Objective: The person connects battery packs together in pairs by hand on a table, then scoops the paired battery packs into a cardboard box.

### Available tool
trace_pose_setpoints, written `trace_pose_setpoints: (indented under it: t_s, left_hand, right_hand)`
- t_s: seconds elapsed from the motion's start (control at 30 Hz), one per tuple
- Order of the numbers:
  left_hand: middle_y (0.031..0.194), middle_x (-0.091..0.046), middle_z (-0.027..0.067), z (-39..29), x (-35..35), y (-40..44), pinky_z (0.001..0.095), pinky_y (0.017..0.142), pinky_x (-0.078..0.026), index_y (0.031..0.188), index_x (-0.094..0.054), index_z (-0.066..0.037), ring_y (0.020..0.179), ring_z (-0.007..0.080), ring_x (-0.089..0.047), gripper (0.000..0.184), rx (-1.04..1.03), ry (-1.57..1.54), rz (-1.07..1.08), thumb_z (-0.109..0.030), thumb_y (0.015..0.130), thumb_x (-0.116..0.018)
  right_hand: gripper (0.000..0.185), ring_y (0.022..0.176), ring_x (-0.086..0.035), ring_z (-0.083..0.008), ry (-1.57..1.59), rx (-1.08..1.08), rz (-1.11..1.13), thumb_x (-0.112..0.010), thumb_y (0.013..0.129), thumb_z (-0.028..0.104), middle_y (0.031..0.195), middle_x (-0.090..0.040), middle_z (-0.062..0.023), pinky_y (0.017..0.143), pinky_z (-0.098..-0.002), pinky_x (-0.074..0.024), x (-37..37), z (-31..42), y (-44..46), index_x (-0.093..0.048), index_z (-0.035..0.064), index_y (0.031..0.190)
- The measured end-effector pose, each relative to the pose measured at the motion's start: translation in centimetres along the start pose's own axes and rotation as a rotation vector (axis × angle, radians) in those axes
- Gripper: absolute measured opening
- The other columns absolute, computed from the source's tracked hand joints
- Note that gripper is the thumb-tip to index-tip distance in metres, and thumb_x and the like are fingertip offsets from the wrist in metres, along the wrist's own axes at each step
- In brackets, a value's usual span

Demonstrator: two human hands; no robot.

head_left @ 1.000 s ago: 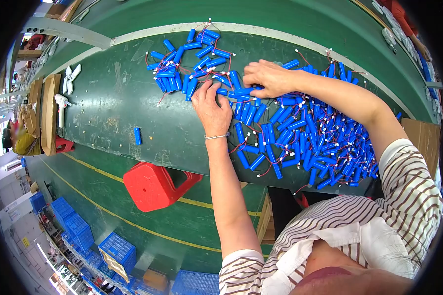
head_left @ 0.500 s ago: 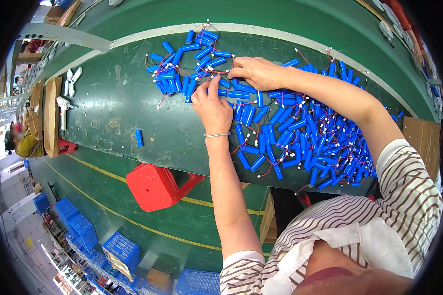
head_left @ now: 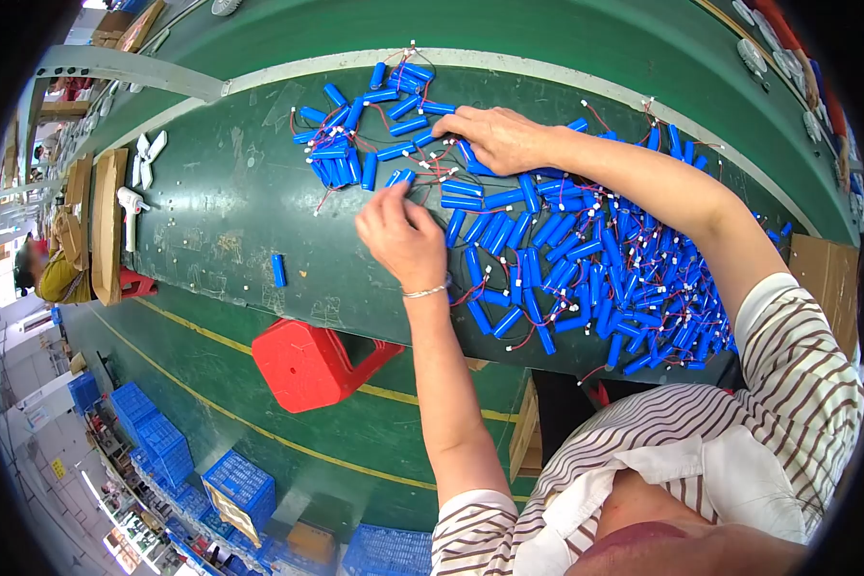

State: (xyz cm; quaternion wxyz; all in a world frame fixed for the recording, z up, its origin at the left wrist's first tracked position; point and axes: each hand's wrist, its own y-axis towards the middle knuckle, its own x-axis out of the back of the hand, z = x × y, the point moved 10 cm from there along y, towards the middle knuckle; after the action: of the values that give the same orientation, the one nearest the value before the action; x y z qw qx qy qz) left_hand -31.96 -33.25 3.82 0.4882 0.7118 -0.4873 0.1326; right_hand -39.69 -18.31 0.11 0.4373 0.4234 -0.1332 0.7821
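Note:
Blue cylindrical batteries with red and black leads and white plugs [head_left: 499, 228] lie across the table in a loose spread. My left hand [head_left: 403, 240] is over the middle of the table, thumb apart from the fingers, its fingertips touching a blue battery [head_left: 400, 178]. Farther up, my right hand [head_left: 499, 139] reaches in from the right with bent fingers closed at the end of another battery [head_left: 423, 137]; the fingers partly hide the contact. A smaller cluster of batteries [head_left: 334, 171] lies to the left of both hands. One single battery [head_left: 278, 270] rests apart, near the front edge.
The green tabletop [head_left: 211, 206] has a pale rail along its far side. A white glue-gun-like tool [head_left: 131, 213] and white blade-shaped pieces [head_left: 146, 158] are at the left end. A red stool [head_left: 302, 365] stands below the front edge. Blue crates [head_left: 240, 492] and a seated person [head_left: 58, 278] are beyond.
My left hand has drawn back slightly toward me, and its thumb has moved away from the fingers. My right hand has shifted slightly left. Some batteries between the hands lie differently.

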Motion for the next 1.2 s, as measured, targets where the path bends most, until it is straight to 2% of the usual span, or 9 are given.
trace_pose_setpoints:
  t_s: [0.23,0.37,0.6,0.7,0.8,0.9,1.07,1.13,1.2]
  left_hand:
    - [0.103,-0.062,0.0147,2.3,-3.0,-0.3,0.0438,0.086,-0.045,0.101,-0.069,-0.008,0.095,0.0338,-0.056,0.027,0.135,0.124,0.24,-0.002,0.077,-0.058]
    - [0.113,-0.061,0.0159,1.1,-3.5,-0.5,0.0436,0.09,-0.044,0.102,-0.07,-0.01,0.101,0.0351,-0.053,0.028,0.041,0.085,0.204,-0.003,0.079,-0.057]
    - [0.121,-0.059,0.0156,1.5,-3.6,-0.9,0.0434,0.093,-0.042,0.101,-0.07,-0.011,0.105,0.0354,-0.052,0.027,0.062,0.035,0.184,-0.003,0.079,-0.055]
    - [0.117,-0.06,0.0147,1.5,-3.5,-0.9,0.0436,0.092,-0.041,0.101,-0.07,-0.011,0.102,0.0346,-0.053,0.028,0.059,0.054,0.164,-0.003,0.079,-0.056]
    - [0.11,-0.058,0.0116,1.3,-3.6,-0.9,0.0463,0.09,-0.04,0.102,-0.069,-0.013,0.104,0.0322,-0.051,0.03,0.093,0.014,0.185,-0.002,0.077,-0.06]
    - [0.096,-0.056,0.0068,0.7,-4.0,-1.4,0.0439,0.08,-0.04,0.103,-0.07,-0.016,0.095,0.0269,-0.053,0.033,0.063,-0.009,0.236,-0.002,0.075,-0.061]
    - [0.095,-0.056,0.0077,1.2,-3.9,-1.4,0.0428,0.08,-0.04,0.098,-0.072,-0.015,0.091,0.0262,-0.054,0.029,0.138,-0.203,0.28,-0.002,0.073,-0.063]
    - [0.099,-0.056,0.0092,0.1,-3.3,-0.7,0.0413,0.081,-0.043,0.095,-0.072,-0.014,0.09,0.0278,-0.053,0.028,0.014,-0.08,0.247,-0.001,0.072,-0.063]
    - [0.106,-0.057,0.01,0.4,-2.8,0.6,0.042,0.084,-0.043,0.098,-0.07,-0.013,0.093,0.0302,-0.053,0.03,0.006,-0.094,0.156,0.0,0.072,-0.062]
  right_hand:
    - [0.044,0.094,-0.059,-0.0434,0.008,-0.036,0.003,-0.05,0.08,0.0,0.104,-0.059,-0.0205,0.078,-0.0509,-0.0496,-0.2,-0.6,0.2,-0.051,0.0112,0.123]
    - [0.046,0.097,-0.06,-0.0423,-0.053,-0.072,0.09,-0.052,0.079,0.001,0.107,-0.061,-0.0213,0.082,-0.0492,-0.0495,-0.9,-0.9,0.8,-0.051,0.0074,0.125]
    - [0.045,0.097,-0.06,-0.0416,-0.018,-0.056,0.124,-0.053,0.079,0.001,0.105,-0.061,-0.0211,0.082,-0.0492,-0.0491,-1.2,-1.1,0.8,-0.052,0.0081,0.124]
    - [0.042,0.094,-0.06,-0.0417,0.023,-0.037,0.032,-0.053,0.079,0.001,0.101,-0.061,-0.0204,0.079,-0.0502,-0.0486,-0.3,-0.7,0.7,-0.053,0.0101,0.12]
    - [0.033,0.091,-0.06,-0.0398,0.012,-0.077,0.08,-0.053,0.079,0.001,0.096,-0.061,-0.0184,0.076,-0.0494,-0.0483,-0.4,-0.9,0.3,-0.057,0.011,0.111]
    - [0.019,0.091,-0.06,-0.0344,-0.069,0.033,0.192,-0.055,0.076,0.004,0.09,-0.06,-0.0138,0.075,-0.0455,-0.0484,-1.2,0.4,-0.3,-0.064,0.0096,0.092]
    - [0.019,0.091,-0.061,-0.0326,0.013,0.107,0.315,-0.056,0.072,0.002,0.09,-0.061,-0.0125,0.075,-0.0447,-0.0494,-1.2,0.8,-0.4,-0.068,0.01,0.086]
    - [0.019,0.089,-0.061,-0.034,-0.036,0.115,0.358,-0.056,0.073,0.003,0.09,-0.062,-0.0128,0.074,-0.0459,-0.0495,-1.1,1.1,-0.2,-0.067,0.01,0.086]
    - [0.023,0.089,-0.062,-0.0349,-0.1,0.056,0.224,-0.055,0.074,0.004,0.092,-0.062,-0.0137,0.073,-0.0474,-0.0492,0.0,1.1,0.6,-0.066,0.0109,0.093]
